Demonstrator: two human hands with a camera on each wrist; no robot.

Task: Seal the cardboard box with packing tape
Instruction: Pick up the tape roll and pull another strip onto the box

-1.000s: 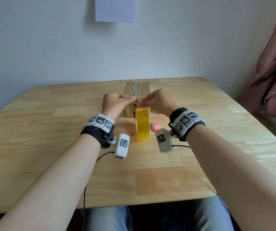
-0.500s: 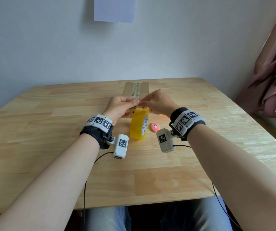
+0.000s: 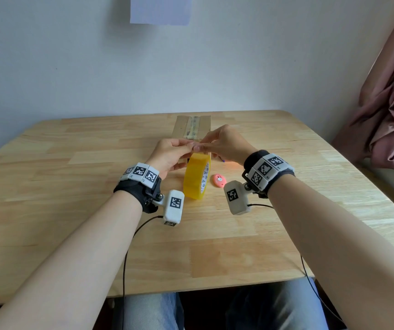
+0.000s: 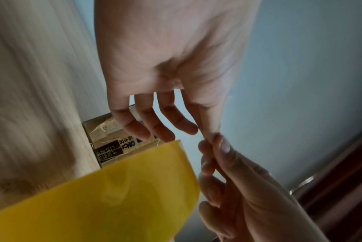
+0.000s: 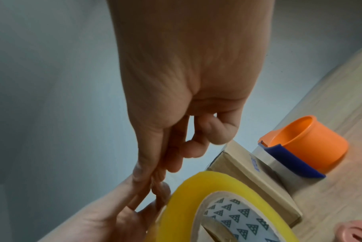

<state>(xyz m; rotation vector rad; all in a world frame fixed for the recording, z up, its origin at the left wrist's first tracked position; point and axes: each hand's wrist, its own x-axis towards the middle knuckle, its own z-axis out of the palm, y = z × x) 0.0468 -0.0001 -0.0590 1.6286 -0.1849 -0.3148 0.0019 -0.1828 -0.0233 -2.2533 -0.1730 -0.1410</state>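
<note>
At the wooden table [image 3: 72, 210] the person holds both hands together just above a yellow roll of packing tape [image 3: 196, 177], which stands on edge on the tabletop right in front of the cardboard box [image 3: 192, 126]. The left hand [image 3: 171, 156] and the right hand [image 3: 224, 145] meet fingertip to fingertip over the top of the roll; thumb and forefinger of each look pressed together as if pinching something thin, but what lies between them is too fine to make out, so I cannot tell whether they grip a tape end. The other fingers of the left hand hang loose and slightly spread. The box lies lengthwise away from the person, with a strip of tape already running down the middle of its top. Its near end carries a dark printed label with characters too blurred to read. The roll's inner core shows a pattern of small dark triangles on white. Just right of the roll lies a small pink oval object [image 3: 219, 180]. Beside the box stands an orange tape dispenser [image 5: 306, 144] with a blue edge. A pale sheet of paper [image 3: 160, 10] hangs on the wall.
</note>
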